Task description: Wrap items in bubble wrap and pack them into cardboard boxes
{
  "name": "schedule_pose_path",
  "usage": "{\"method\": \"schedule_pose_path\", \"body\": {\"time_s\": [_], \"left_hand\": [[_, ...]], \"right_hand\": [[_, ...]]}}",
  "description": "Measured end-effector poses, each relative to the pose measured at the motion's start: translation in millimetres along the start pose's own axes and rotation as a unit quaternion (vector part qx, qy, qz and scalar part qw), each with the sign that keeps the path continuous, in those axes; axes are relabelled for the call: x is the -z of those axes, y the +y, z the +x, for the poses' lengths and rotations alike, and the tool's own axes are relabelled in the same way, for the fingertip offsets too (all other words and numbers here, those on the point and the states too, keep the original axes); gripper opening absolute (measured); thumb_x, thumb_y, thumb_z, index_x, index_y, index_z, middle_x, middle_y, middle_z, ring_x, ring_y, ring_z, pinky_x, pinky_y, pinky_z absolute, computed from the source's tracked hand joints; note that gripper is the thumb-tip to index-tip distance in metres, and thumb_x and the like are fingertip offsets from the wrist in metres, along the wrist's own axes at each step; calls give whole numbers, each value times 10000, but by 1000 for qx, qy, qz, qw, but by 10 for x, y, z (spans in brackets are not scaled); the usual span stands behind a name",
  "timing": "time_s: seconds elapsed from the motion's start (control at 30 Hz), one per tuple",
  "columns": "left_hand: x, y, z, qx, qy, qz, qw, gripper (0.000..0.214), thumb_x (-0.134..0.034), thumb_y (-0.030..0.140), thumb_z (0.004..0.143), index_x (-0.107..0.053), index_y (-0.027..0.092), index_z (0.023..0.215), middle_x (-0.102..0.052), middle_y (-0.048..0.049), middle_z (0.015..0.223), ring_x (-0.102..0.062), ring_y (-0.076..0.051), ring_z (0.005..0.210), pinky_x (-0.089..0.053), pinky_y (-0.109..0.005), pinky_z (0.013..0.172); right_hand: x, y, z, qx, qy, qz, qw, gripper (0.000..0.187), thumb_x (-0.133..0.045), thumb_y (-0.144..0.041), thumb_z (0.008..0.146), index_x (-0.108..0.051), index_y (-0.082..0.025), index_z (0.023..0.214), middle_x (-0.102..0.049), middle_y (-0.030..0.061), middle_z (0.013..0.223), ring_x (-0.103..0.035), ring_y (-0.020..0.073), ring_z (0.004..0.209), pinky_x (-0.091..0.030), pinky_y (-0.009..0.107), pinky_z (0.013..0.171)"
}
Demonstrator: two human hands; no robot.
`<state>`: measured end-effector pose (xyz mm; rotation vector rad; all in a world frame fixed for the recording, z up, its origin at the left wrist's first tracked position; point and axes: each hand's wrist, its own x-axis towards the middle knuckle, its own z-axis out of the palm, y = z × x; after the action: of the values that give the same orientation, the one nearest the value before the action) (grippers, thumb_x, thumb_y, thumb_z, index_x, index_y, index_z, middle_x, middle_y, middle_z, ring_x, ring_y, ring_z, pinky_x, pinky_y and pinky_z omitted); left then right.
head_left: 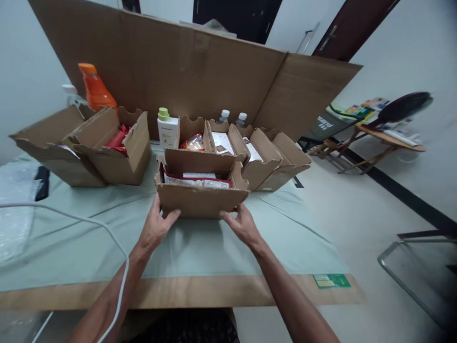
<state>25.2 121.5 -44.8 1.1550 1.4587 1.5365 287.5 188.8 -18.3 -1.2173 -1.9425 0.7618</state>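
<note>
A small open cardboard box point(200, 200) with red and white packets inside sits on the pale green cloth of the table point(200, 247). My left hand point(156, 225) grips its near left corner, fingers and thumb pressed on the cardboard. My right hand point(243, 223) holds the near right corner the same way. Both forearms reach in from the bottom of the view.
Several more open cardboard boxes point(107, 152) stand behind, with red packets, an orange bottle point(95, 89), a white bottle with a green cap point(166, 127) and two water bottles point(232, 117). A large cardboard sheet point(200, 71) stands at the back. A white cable point(89, 224) crosses the left side.
</note>
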Motion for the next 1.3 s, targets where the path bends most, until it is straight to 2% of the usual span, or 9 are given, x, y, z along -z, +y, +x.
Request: {"method": "schedule_pose_path", "body": {"time_s": [0.13, 0.27, 0.33, 0.47, 0.57, 0.67, 0.8, 0.97, 1.3], "left_hand": [[457, -80, -605, 76, 71, 3, 995, 646, -790, 515, 741, -587, 187, 1259, -687, -127, 1266, -610, -325, 1264, -423, -501, 1147], [990, 75, -1005, 96, 199, 16, 975, 624, -815, 498, 702, -607, 212, 1216, -723, -86, 1144, -638, -324, 1201, -452, -497, 1118], [964, 215, -906, 75, 194, 30, 978, 638, -811, 475, 690, -603, 200, 1226, -721, -89, 1149, -657, -316, 1153, -462, -503, 1105], [489, 328, -721, 25, 76, 19, 997, 719, -771, 451, 712, -559, 154, 1332, -681, -154, 1309, -629, -318, 1248, -456, -485, 1127], [312, 210, -1021, 37, 46, 31, 998, 662, -716, 456, 831, -531, 189, 1408, -643, -149, 1399, -571, -300, 1355, -413, -468, 1177], [531, 53, -1404, 85, 114, 62, 988, 642, -752, 529, 800, -608, 184, 1321, -690, -157, 1308, -565, -346, 1358, -365, -533, 1208], [879, 46, -1498, 87, 185, 91, 974, 712, -755, 507, 823, -531, 212, 1431, -636, -149, 1402, -548, -352, 1371, -327, -584, 1220], [685, 73, -1456, 35, 201, 83, 975, 816, -668, 421, 914, -274, 294, 1617, -392, -131, 1642, -520, -333, 1414, -426, -525, 1179], [354, -154, -1486, -46, 183, 141, 972, 818, -639, 266, 920, -245, 356, 1631, -184, -90, 1736, -444, -361, 1479, -523, -498, 1112]], "right_hand": [[-320, -328, -475, 57, 12, 2, 998, 379, -626, -340, 913, -630, -189, 1261, -713, 140, 1213, -682, 300, 1087, -572, 459, 958], [-530, -672, -611, 110, -65, 28, 991, 489, -642, -352, 920, -561, -223, 1384, -694, 129, 1279, -666, 295, 1140, -570, 451, 973], [-530, -706, -476, 82, -79, 45, 992, 457, -646, -353, 893, -604, -201, 1322, -737, 121, 1168, -700, 277, 1001, -600, 421, 876], [-204, -531, -467, 15, 14, -15, 1000, 307, -632, -418, 865, -704, -174, 1037, -773, 128, 953, -720, 310, 849, -605, 459, 783], [69, -416, -829, 45, 22, -43, 998, 294, -649, -408, 897, -710, -223, 1118, -773, 127, 1097, -725, 354, 1037, -607, 480, 864], [8, -434, -981, 66, -55, -4, 996, 338, -637, -360, 925, -677, -252, 1242, -751, 112, 1208, -723, 326, 1080, -612, 447, 900], [-499, -511, -350, 82, -128, 62, 986, 347, -618, -354, 895, -669, -194, 1200, -763, 117, 1121, -725, 301, 1002, -612, 437, 873], [-1129, -575, 563, 118, -92, 146, 978, 482, -526, -243, 873, -575, -143, 1342, -699, 141, 1292, -684, 250, 1116, -547, 430, 1026], [-1652, -651, 758, 127, 31, 132, 983, 551, -402, -251, 980, -433, -138, 1519, -510, 167, 1540, -464, 247, 1451, -349, 458, 1249]]}}
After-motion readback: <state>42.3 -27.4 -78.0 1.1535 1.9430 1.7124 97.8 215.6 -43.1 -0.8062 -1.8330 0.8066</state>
